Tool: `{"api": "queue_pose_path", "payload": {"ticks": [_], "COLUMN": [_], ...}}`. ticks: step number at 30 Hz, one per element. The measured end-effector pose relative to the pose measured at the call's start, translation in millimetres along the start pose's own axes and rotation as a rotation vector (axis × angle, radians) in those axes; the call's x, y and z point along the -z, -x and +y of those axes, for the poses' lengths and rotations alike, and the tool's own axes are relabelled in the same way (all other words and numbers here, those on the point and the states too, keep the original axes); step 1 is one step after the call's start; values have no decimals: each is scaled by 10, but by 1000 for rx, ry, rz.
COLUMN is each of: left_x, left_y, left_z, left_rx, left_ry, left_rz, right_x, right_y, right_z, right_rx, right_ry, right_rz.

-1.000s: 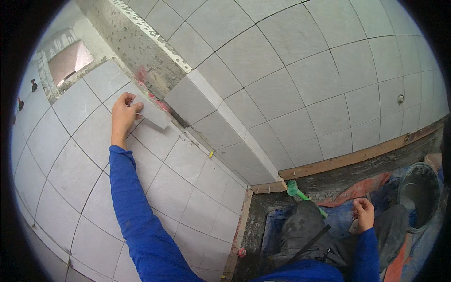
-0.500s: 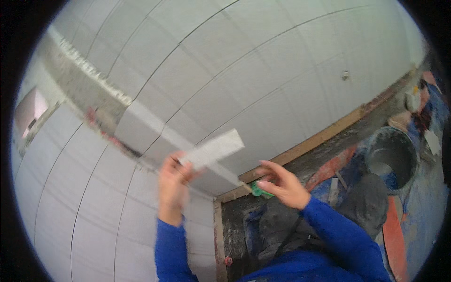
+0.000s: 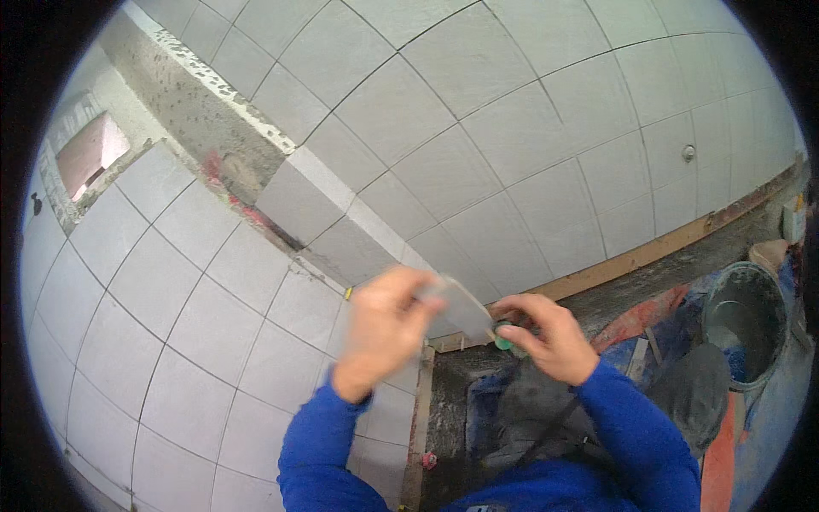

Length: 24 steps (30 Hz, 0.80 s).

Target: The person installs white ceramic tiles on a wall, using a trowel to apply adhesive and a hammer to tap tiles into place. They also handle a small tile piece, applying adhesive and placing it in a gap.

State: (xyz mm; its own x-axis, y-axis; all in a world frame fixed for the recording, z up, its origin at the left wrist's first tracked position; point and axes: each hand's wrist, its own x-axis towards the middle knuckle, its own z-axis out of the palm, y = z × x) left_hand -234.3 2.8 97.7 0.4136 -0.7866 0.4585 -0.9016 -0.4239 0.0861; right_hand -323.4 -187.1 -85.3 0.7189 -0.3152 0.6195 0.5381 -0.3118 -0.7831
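My left hand (image 3: pixel 386 331), slightly smeared by motion, grips one end of a narrow pale grey tile strip (image 3: pixel 465 307). The strip slants away toward my other hand, its far end close to those fingertips. With thumb and fingers pinched, my right hand (image 3: pixel 554 337) holds a small green object (image 3: pixel 503 343); the fingers cover most of it, so I cannot tell its kind. Both hands are in front of the corner where the tiled left wall (image 3: pixel 183 286) meets the projecting tiled ledge (image 3: pixel 341 243).
A large tiled wall (image 3: pixel 529 111) with a round metal fitting (image 3: pixel 688 153) rises ahead, a wooden batten (image 3: pixel 614 264) along its foot. A dark bucket (image 3: pixel 745 324) stands at the right. Bare concrete (image 3: pixel 188 107) and a wall opening (image 3: pixel 92 158) show at the upper left.
My left hand has moved right and turned the tile strip, so its far end now slopes down toward my right hand. The right hand has moved slightly right and closed on the green object.
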Motion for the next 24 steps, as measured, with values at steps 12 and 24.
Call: {"api": "queue_pose_path", "payload": {"ticks": [12,24], "left_x": [2630,2530], "left_y": [-756,-1184], "left_z": [-1744,-2442], "left_rx": [568,708], "left_ry": [-596,-668], "left_rz": [429,428], "right_x": [771,804], "right_y": [1238,1273], "right_z": [1368,1447], "right_rx": [-563,-662], "right_ry": [231,233], "right_rz": [176,187]}}
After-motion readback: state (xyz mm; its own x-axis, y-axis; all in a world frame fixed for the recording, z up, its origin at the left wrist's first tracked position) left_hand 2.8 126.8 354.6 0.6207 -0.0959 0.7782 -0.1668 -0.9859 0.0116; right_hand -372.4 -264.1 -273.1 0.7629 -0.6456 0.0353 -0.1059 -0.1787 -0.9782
